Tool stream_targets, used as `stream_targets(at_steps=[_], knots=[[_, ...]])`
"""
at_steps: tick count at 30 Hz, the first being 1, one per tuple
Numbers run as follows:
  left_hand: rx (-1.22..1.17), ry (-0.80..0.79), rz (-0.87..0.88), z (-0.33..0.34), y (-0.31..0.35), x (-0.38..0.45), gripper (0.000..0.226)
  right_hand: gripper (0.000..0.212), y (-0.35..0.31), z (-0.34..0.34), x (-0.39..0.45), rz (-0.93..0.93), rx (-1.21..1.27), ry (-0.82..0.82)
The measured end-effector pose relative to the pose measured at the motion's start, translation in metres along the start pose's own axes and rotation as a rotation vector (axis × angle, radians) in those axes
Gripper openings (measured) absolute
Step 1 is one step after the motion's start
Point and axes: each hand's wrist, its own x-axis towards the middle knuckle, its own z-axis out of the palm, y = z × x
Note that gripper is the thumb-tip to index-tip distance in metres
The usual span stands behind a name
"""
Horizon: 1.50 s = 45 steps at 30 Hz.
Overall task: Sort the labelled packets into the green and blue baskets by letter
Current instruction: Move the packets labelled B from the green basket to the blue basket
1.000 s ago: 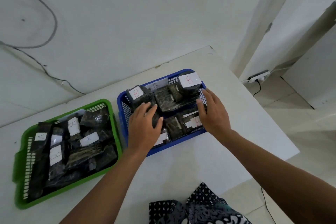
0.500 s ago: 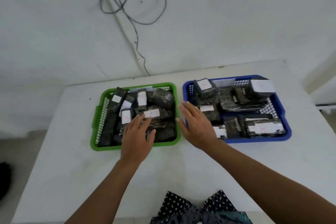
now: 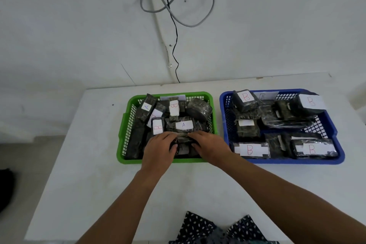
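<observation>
The green basket [image 3: 126, 125] sits on the left of the white table and holds several dark packets with white labels, some marked A [image 3: 184, 125] and two marked B [image 3: 158, 127]. The blue basket [image 3: 334, 134] to its right holds several packets marked B [image 3: 250, 149]. Both my hands are inside the green basket at its near edge. My left hand [image 3: 159, 149] and my right hand [image 3: 211, 146] lie on either side of a dark packet [image 3: 183, 144] just below the A label, fingers touching it. Whether they grip it is unclear.
The table [image 3: 79, 174] stands against a white wall with hanging cables [image 3: 174, 6]. Patterned dark cloth [image 3: 208, 230] shows at the table's near edge. Floor lies beyond the table's left side.
The view swung from the blue basket to the green one. Both hands left the blue basket and moved into the green basket, closing in on a packet at its near edge.
</observation>
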Motion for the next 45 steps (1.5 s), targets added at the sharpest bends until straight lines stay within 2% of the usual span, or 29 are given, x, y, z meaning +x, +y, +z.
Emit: stream_targets(at_steps=[4, 6, 10, 12, 16, 20, 23, 27, 29, 31, 33, 35, 39, 42, 45], knots=[[-0.196, 0.005, -0.055, -0.011, -0.001, 0.010, 0.038, 0.029, 0.002, -0.008, 0.005, 0.029, 0.299, 0.123], [-0.348, 0.011, -0.106, -0.016, 0.002, 0.019, 0.037, 0.022, 0.001, -0.018, 0.005, 0.126, 0.528, 0.197], [-0.692, -0.058, -0.373, -0.022, 0.012, 0.038, 0.028, 0.015, 0.006, -0.031, 0.006, 0.296, 0.841, 0.227], [-0.779, -0.097, -0.421, -0.021, 0.017, 0.043, 0.023, 0.015, 0.008, -0.033, 0.007, 0.383, 1.004, 0.253], [-1.028, -0.157, -0.584, -0.017, 0.030, 0.045, 0.012, 0.017, 0.010, -0.039, 0.005, 0.494, 1.180, 0.302], [-1.278, -0.287, -0.782, -0.012, 0.037, 0.044, 0.020, 0.019, 0.015, -0.045, 0.000, 0.569, 1.352, 0.341], [-1.230, -0.415, -0.713, -0.011, 0.048, 0.043, 0.027, 0.012, 0.027, -0.051, -0.004, 0.555, 1.306, 0.338], [-1.193, -0.483, -0.590, -0.010, 0.081, 0.054, 0.026, 0.016, 0.043, -0.072, -0.019, 0.446, 1.159, 0.210], [-1.182, -0.517, -0.563, -0.005, 0.101, 0.062, 0.030, 0.023, 0.055, -0.082, -0.033, 0.443, 1.061, 0.265], [-1.199, -0.534, -0.546, 0.003, 0.122, 0.068, 0.040, 0.028, 0.076, -0.090, -0.052, 0.493, 0.938, 0.388], [-1.262, -0.522, -0.573, 0.017, 0.148, 0.074, 0.042, 0.030, 0.104, -0.097, -0.080, 0.573, 0.731, 0.482], [-1.300, -0.476, -0.634, 0.035, 0.178, 0.079, 0.035, 0.032, 0.134, -0.103, -0.115, 0.662, 0.483, 0.558], [-1.328, -0.461, -0.759, 0.076, 0.235, 0.083, 0.029, 0.037, 0.183, -0.107, -0.178, 0.804, 0.258, 0.636], [-1.296, -0.446, -0.826, 0.101, 0.270, 0.081, 0.032, 0.050, 0.213, -0.108, -0.204, 0.921, 0.266, 0.546], [-1.280, -0.429, -0.867, 0.116, 0.298, 0.078, 0.029, 0.055, 0.231, -0.107, -0.209, 1.010, 0.398, 0.435]])
